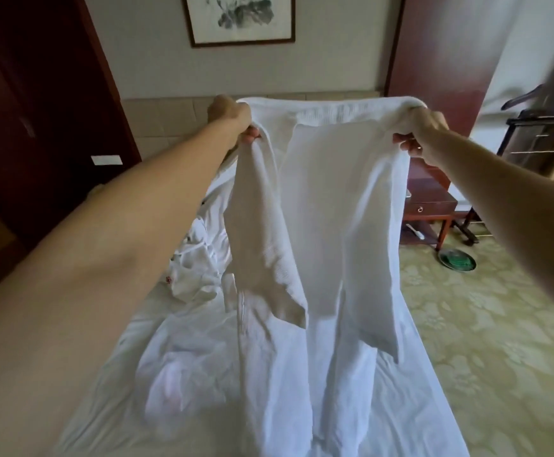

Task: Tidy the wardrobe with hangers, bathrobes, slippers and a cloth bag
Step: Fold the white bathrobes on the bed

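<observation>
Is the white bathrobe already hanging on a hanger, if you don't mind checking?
No, both hands, left and right, grip the bathrobe by its shoulders above the bed, with no hanger in it.

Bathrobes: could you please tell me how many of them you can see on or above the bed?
2. One bathrobe hangs over the bed, held up by the left hand and right hand; a crumpled one lies on the bed's left side. Others may be hidden.

The raised white bathrobe [328,209] hides much of the bed [110,390] and headboard behind it, its hem cut off at the bottom edge. The framed picture [239,18] is cropped at the top.
</observation>
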A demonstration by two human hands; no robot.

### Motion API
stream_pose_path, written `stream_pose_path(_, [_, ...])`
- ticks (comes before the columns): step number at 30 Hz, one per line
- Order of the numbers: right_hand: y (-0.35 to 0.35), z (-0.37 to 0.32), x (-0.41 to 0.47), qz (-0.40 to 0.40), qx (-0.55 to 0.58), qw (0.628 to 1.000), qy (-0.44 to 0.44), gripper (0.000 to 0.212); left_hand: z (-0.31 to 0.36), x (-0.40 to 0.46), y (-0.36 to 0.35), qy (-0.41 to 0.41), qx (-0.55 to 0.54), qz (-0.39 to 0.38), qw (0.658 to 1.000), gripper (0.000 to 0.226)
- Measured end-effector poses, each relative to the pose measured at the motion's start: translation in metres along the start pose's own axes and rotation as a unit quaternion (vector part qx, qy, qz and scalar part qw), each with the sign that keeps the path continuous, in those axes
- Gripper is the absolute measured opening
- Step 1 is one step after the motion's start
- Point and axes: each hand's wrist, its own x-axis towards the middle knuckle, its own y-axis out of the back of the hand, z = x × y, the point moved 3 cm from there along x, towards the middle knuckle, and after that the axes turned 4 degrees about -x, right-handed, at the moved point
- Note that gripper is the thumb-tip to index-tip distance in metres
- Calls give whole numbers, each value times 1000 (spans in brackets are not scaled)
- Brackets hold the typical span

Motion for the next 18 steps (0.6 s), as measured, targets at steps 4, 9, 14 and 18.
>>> stream_pose_path(4, [-33,38,66,-10,-1,999,-31,29,-44,40,-59,48,-36,-18,998,16])
stream_pose_path(9, [-90,99,173,-25,13,997,-75,34,-115,110,-154,120,-88,-6,989,24])
stream_pose_path(14, [-165,184,269,-71,18,989,-126,22,-245,197,-238,202,-76,39,976,28])
stream_pose_path(18, [-220,248,331,-91,35,980,-171,25,-306,221,-285,241,-123,49,962,18])
